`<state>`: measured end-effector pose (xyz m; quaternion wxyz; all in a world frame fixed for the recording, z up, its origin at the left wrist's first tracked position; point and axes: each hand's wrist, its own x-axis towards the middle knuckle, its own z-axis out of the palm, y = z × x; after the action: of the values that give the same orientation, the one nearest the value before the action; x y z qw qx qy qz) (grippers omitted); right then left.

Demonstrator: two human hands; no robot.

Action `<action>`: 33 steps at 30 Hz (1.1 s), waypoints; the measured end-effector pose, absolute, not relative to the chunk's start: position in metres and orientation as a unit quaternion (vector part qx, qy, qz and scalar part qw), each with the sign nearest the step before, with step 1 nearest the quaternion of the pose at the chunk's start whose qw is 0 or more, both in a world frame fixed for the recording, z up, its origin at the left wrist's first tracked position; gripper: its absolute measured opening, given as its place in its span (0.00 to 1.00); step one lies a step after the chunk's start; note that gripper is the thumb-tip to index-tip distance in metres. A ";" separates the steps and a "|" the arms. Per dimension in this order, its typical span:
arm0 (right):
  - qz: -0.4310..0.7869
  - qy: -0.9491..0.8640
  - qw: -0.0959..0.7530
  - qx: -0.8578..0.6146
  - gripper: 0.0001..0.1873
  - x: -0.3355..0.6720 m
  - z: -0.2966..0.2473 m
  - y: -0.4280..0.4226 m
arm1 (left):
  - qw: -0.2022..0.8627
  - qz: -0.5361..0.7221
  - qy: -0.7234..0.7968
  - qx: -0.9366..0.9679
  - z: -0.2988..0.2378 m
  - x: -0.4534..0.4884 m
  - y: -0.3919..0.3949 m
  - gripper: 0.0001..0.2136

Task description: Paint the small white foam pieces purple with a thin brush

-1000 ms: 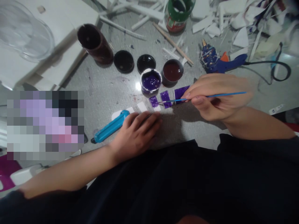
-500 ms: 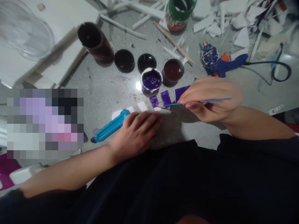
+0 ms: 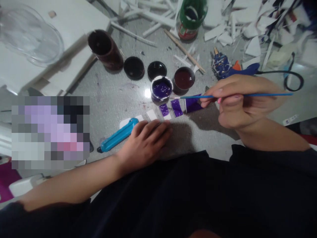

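My right hand (image 3: 237, 102) pinches a thin blue paintbrush (image 3: 262, 95), lifted off the table, its tip pointing left at the rim of a pot of purple paint (image 3: 161, 88). Below the brush lie three small pieces painted purple (image 3: 176, 107) in a row, with white unpainted pieces (image 3: 151, 114) to their left. My left hand (image 3: 145, 142) rests flat on the grey table, fingers stretched toward the white pieces, beside a teal utility knife (image 3: 117, 135).
A pot of dark red paint (image 3: 184, 78), two black lids (image 3: 145, 68) and a dark cup (image 3: 105, 49) stand behind the purple pot. A blue glue gun (image 3: 232, 67) with its cord, a green jar (image 3: 190, 18), a wooden stick and white scraps fill the far side. A clear bowl (image 3: 29, 34) sits at the far left.
My right hand has lifted the brush off the painted pieces and swung its tip up toward the purple pot. My left hand has stayed put.
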<state>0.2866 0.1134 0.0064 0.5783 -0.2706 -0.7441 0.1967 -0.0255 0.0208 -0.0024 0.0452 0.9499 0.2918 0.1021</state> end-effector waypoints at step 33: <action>0.292 -0.803 0.424 -0.300 0.15 0.290 0.009 0.112 | 0.062 0.095 0.296 0.949 -0.002 -0.026 0.020 0.25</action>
<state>0.2900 0.1122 0.0092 0.4238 -0.2997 -0.8032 0.2923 -0.0258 0.0205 -0.0017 0.0620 0.9485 0.2955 0.0954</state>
